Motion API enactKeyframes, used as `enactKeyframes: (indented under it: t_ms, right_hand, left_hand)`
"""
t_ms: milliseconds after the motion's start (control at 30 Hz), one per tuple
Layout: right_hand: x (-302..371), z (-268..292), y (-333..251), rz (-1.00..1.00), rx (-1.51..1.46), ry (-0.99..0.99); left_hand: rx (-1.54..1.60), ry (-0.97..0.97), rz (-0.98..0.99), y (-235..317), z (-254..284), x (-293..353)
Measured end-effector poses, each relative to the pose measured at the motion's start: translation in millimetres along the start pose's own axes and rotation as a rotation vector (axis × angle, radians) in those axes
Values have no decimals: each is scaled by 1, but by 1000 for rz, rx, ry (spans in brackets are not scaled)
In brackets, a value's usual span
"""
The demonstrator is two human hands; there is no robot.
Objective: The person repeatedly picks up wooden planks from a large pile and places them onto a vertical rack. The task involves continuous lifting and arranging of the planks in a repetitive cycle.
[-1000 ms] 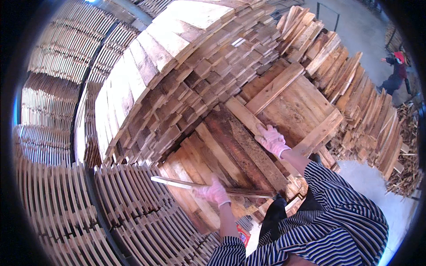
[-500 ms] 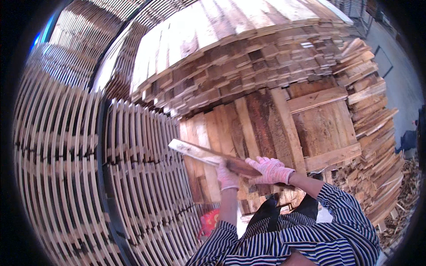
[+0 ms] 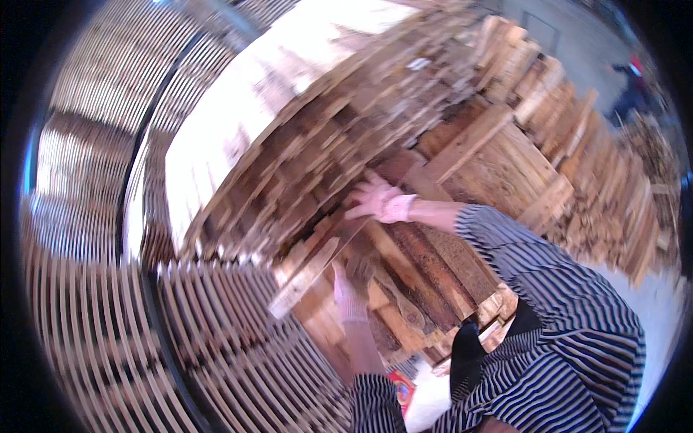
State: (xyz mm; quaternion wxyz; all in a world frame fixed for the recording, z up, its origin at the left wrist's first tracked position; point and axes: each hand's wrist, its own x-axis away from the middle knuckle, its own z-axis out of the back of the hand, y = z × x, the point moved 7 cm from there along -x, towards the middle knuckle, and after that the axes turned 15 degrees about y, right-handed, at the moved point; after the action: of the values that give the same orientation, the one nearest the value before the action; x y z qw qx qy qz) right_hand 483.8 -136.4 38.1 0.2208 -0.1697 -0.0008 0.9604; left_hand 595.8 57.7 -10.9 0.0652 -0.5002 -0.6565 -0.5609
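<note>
Two pink-gloved hands, one loose board. Board lies slanted over the near end of a low pile of flat boards, pale end toward lower left, darker end running up toward the right hand. Left hand is at its lower edge, about midway; blurred, cannot tell if it grips. Right hand has its fingers spread, unclenched, by the board's upper end; can't tell if it touches.

Two striped sleeves, two dark trouser legs at the pile's near edge. One red packet low down, beside the left sleeve. Two crosswise planks on the right part of the low pile. One other person, far upper right.

One tall stack with a pale top stands just beyond the right hand, blocking that side. Slatted wood racks close off the left; too many slats to count. Rough offcuts line the right. Right forearm hides some of the flat boards.
</note>
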Motion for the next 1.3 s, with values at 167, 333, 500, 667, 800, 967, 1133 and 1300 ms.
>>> enactKeyframes:
  t_ms: [167, 333, 500, 667, 800, 967, 1133, 1300]
  right_hand:
    - [30, -52, 11, -231, -90, 0]
    - [26, -4, -33, -292, -271, -133]
    - [192, 86, 10, -595, -486, 389]
    - [484, 159, 105, -1206, -91, 773]
    - [718, 116, 134, -1982, -43, 578]
    - [784, 112, 148, -2195, -402, 442]
    - [802, 105, 140, -2170, -578, 651]
    - [852, 43, 95, -2288, -744, 813]
  left_hand:
    - [-222, -68, -60, -45, 20, 56]
    - [-380, 8, 64, -101, 22, 88]
    - [-545, -421, 305, -180, -56, 108]
    - [-846, -552, 388, -264, -182, 192]
    - [-984, -757, 444, -362, -275, 248]
    - [-1073, -962, 225, -475, -422, 243]
    - [-1216, -876, -441, -611, -584, 157]
    - [-1828, -788, -1113, -718, -649, 73]
